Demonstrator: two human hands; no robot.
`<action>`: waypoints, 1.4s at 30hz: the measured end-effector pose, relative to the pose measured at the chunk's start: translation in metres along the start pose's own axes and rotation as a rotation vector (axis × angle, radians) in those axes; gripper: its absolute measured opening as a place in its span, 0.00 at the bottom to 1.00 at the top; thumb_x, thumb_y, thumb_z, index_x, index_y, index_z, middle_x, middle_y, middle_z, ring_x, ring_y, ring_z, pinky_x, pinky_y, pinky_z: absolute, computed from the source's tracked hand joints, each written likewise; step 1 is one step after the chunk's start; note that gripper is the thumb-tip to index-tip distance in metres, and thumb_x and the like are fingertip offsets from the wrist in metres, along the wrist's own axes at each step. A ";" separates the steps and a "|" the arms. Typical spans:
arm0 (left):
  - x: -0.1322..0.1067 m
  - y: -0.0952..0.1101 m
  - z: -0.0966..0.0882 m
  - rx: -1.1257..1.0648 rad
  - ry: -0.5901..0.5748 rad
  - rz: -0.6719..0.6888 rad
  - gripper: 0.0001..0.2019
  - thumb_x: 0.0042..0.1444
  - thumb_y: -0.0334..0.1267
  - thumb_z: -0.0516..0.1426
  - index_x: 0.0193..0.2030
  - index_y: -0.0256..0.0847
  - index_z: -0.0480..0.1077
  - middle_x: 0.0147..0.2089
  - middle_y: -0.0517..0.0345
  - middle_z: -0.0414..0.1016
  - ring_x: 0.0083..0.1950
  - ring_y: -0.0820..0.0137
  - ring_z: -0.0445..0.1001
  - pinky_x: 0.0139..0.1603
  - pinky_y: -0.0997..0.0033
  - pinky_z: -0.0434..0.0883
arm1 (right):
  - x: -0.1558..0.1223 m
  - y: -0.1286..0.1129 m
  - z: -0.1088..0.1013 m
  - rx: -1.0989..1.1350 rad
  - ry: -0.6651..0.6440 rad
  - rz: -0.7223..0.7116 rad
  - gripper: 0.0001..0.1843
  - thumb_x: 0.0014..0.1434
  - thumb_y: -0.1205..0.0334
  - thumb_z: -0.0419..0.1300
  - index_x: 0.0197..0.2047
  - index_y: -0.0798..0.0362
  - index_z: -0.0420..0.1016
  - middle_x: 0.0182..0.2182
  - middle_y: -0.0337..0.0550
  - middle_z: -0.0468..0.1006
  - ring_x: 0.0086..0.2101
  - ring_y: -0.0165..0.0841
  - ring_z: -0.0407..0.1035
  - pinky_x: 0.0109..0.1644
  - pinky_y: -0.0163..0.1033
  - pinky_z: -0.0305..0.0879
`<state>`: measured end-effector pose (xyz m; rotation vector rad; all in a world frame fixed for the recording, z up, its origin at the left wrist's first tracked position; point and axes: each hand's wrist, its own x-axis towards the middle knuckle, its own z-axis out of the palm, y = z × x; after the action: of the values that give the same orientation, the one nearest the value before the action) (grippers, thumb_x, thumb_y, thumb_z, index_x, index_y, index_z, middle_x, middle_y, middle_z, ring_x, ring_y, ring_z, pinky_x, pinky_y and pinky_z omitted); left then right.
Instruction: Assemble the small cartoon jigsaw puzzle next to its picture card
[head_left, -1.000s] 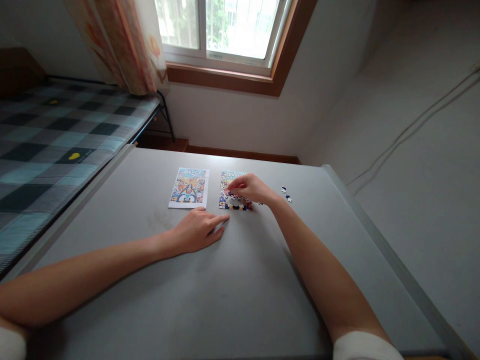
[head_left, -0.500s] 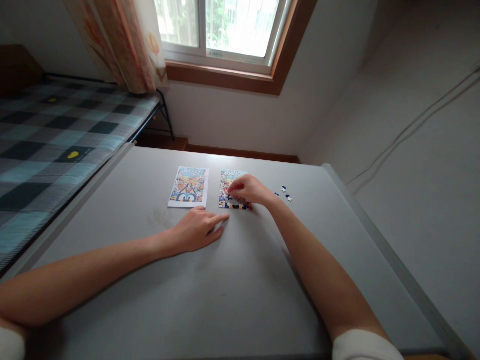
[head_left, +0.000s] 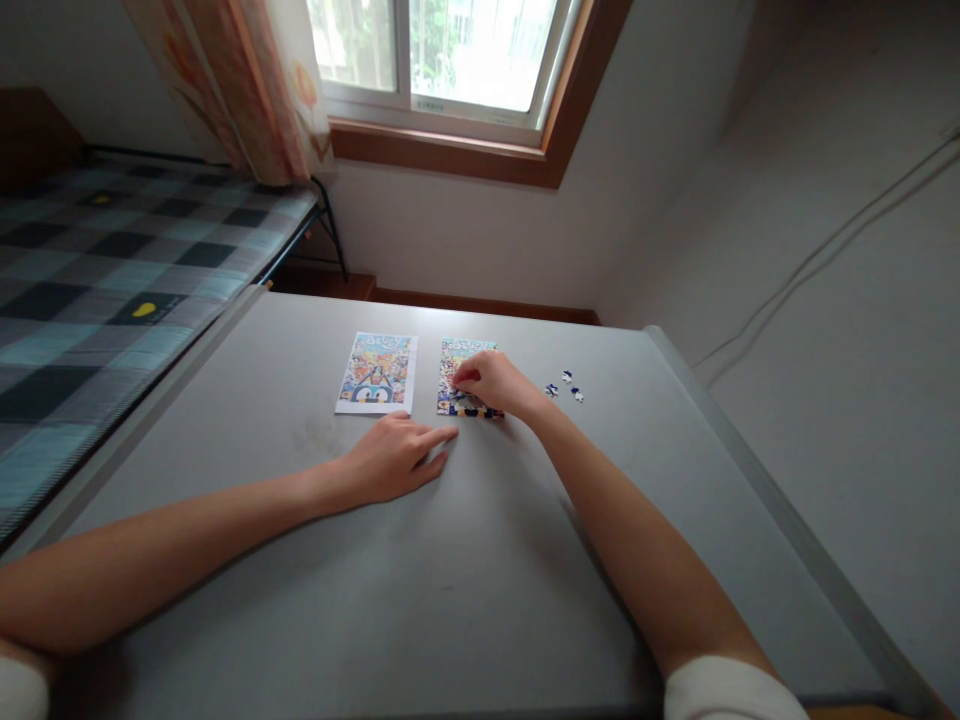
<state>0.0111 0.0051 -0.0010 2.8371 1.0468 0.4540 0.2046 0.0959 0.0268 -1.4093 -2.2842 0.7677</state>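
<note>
A nearly assembled jigsaw puzzle (head_left: 444, 378) lies flat on the table, its right and lower middle covered by my right hand (head_left: 487, 380). The thumb and index finger of that hand are pinched together at the puzzle's surface on a small puzzle piece, mostly hidden by the fingers. Three loose dark blue and white puzzle pieces (head_left: 568, 376) lie right of the puzzle. My left hand (head_left: 394, 458) rests palm down with fingers spread, empty. Its fingertips are near the bottom edge of a printed reference picture (head_left: 375, 372) and left of the puzzle's lower edge.
The grey table (head_left: 450, 600) has raised rims at its left and right sides. Beyond its left side is a bed with a checked mattress (head_left: 150, 250). A curtain (head_left: 225, 90) hangs by the window (head_left: 472, 60), and a cable runs along the right wall.
My right hand has shifted slightly left over the puzzle, its fingers still pinched. The left loose piece beside its wrist shows more fully. My left hand has stayed in place.
</note>
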 end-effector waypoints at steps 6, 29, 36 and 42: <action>-0.001 -0.001 0.001 -0.002 0.011 0.004 0.16 0.63 0.40 0.50 0.55 0.42 0.67 0.33 0.60 0.78 0.33 0.68 0.76 0.38 0.66 0.62 | -0.004 -0.005 -0.010 -0.047 0.006 0.020 0.06 0.51 0.70 0.61 0.31 0.58 0.80 0.26 0.41 0.78 0.26 0.25 0.67 0.30 0.30 0.60; -0.001 -0.001 0.000 0.000 0.010 0.014 0.15 0.63 0.39 0.50 0.54 0.42 0.68 0.32 0.60 0.77 0.31 0.70 0.75 0.37 0.68 0.62 | -0.009 -0.007 -0.007 -0.105 -0.039 -0.028 0.04 0.46 0.67 0.62 0.30 0.56 0.76 0.23 0.38 0.74 0.24 0.25 0.64 0.26 0.30 0.55; -0.001 -0.002 0.001 -0.003 0.026 0.017 0.15 0.63 0.40 0.50 0.54 0.42 0.68 0.31 0.60 0.77 0.31 0.71 0.74 0.36 0.69 0.62 | -0.008 -0.006 -0.006 -0.127 -0.049 -0.017 0.03 0.47 0.67 0.63 0.29 0.57 0.76 0.24 0.39 0.75 0.25 0.26 0.65 0.27 0.30 0.56; -0.001 -0.001 0.001 -0.013 0.017 0.013 0.15 0.62 0.39 0.50 0.54 0.42 0.68 0.30 0.60 0.76 0.30 0.71 0.74 0.36 0.69 0.62 | -0.007 -0.007 -0.006 -0.167 -0.064 0.006 0.02 0.47 0.67 0.62 0.27 0.56 0.76 0.22 0.40 0.75 0.24 0.26 0.65 0.26 0.30 0.56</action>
<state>0.0099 0.0054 -0.0025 2.8352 1.0251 0.4848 0.2065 0.0883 0.0354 -1.4837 -2.4430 0.6452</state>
